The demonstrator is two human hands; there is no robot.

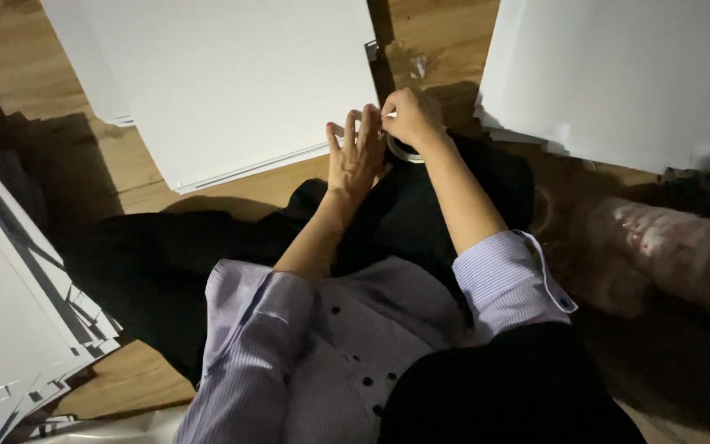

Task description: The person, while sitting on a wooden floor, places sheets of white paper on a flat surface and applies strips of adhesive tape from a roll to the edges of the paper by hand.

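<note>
- On the wooden floor (137,177) a person sits, with both bare hands meeting just in front of the knees, at the near edge of a large white flat board (232,82).
- Left hand (355,156): the fingers are stretched and spread, flat and pointing away from the body; they grip nothing and only rest beside the other hand.
- Right hand (408,115): the fingers are curled and pinched together on something small and pale at the fingertips, maybe the end of a strip; I cannot tell exactly what it is.
- Under the right wrist lies a round transparent roll of tape (404,150), partly hidden, touching the dark clothing and close to the board's corner.
- A second white flat board (626,74) lies well apart on the right; a pile of white printed sheets (10,329) is at the left, and a pink fluffy slipper (667,255) is near the right elbow.
- Possible trouble, as I judge it: the light is poor and the pinched piece is very small, so it may slip from the fingertips or stick to itself.
- The roll is loose under the wrist, so a pull could drag it or let it roll away.
</note>
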